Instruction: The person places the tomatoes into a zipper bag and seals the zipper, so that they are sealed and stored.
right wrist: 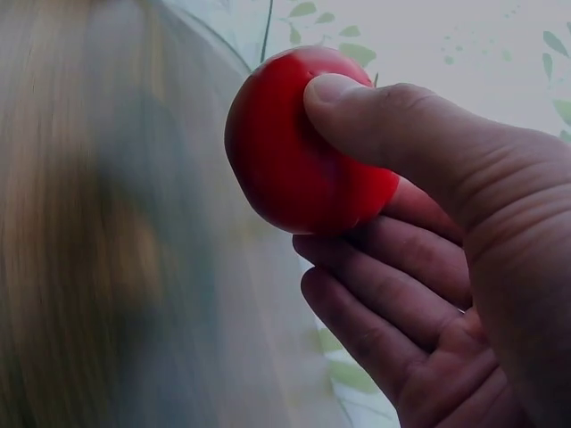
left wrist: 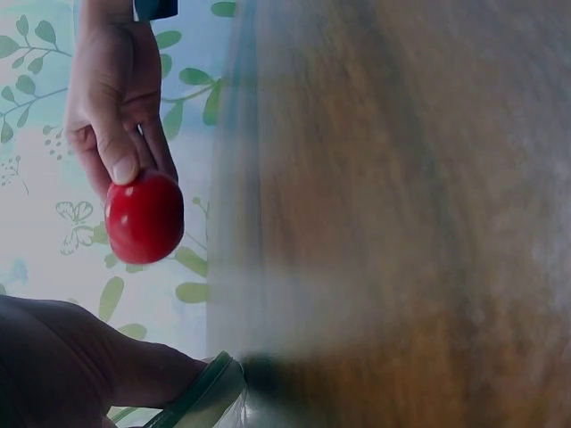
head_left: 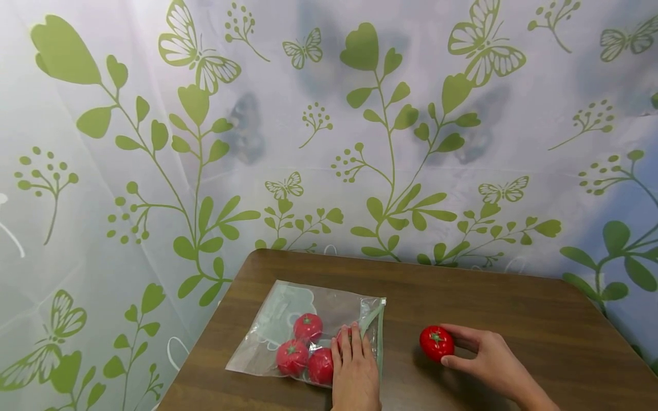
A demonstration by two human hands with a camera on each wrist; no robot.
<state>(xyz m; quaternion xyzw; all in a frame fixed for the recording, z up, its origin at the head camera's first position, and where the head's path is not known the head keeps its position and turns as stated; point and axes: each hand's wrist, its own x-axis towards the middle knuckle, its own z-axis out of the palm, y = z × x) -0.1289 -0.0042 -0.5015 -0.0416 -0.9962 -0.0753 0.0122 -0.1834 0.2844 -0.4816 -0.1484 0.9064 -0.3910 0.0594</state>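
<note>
A red tomato with a green star-shaped top is pinched between the thumb and fingers of my right hand, over the table to the right of the bag. The right wrist view shows the thumb pressed on the tomato's smooth red side. My left hand lies across the mouth end of a clear zip bag, fingers along its top. In the left wrist view, its thumb reaches behind the green zip edge, holding the upper lip back. Several red tomatoes are inside the bag, one partly hidden under the left fingers.
The brown wooden table has its back edge near a curtain printed with green leaves and butterflies. A small white slider sits at the bag's far right corner.
</note>
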